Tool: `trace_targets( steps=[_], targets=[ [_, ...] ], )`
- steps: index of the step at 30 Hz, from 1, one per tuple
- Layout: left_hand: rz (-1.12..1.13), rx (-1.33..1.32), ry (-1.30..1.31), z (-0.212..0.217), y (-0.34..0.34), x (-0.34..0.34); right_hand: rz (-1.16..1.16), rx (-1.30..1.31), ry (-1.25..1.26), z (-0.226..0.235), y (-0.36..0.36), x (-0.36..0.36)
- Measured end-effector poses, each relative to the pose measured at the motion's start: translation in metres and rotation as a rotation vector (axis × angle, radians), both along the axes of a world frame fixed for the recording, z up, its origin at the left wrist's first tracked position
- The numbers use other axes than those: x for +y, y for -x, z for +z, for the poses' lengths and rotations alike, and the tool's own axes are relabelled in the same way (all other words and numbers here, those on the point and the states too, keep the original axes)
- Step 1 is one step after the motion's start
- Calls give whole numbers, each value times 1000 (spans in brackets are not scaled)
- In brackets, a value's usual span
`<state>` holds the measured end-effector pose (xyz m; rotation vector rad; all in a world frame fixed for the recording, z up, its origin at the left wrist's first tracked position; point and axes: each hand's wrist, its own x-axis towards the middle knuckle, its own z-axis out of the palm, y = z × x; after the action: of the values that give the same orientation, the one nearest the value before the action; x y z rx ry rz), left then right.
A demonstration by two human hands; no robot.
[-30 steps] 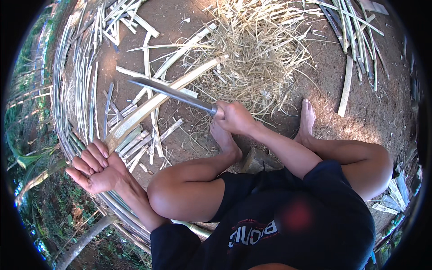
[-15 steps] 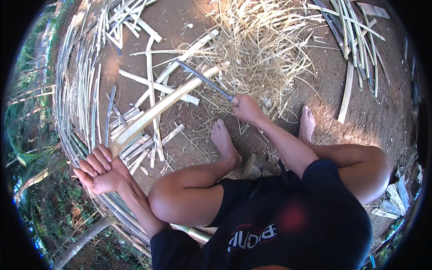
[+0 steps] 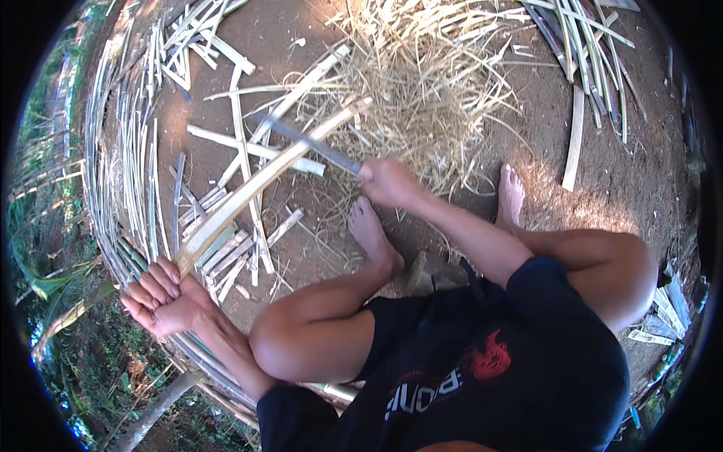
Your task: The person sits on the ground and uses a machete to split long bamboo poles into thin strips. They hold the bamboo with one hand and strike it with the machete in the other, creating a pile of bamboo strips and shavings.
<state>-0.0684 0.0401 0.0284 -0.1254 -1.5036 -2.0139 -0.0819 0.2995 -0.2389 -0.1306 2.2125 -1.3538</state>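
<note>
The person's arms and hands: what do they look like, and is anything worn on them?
Short, loose, dark sleeves, near black; below them the forearms are bare. The left hand and right hand are ungloved, with nothing visibly worn on either.

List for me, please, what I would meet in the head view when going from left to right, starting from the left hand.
Left hand → knife → right hand → right foot → flat strip on the ground → pale scraps.
</note>
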Motion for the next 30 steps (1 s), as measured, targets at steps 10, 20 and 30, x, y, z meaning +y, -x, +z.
trace_targets(
  steps=[10,20,30],
  targets=[
    [-17,9,12,2,1,2,-132,-157,-50,-44,2,36],
    [-175,46,1,4,5,4,-34,-81,-116,-21,18,32],
    [-84,43,2,-1,7,-2,-101,-154,-62,-50,16,33]
  ],
)
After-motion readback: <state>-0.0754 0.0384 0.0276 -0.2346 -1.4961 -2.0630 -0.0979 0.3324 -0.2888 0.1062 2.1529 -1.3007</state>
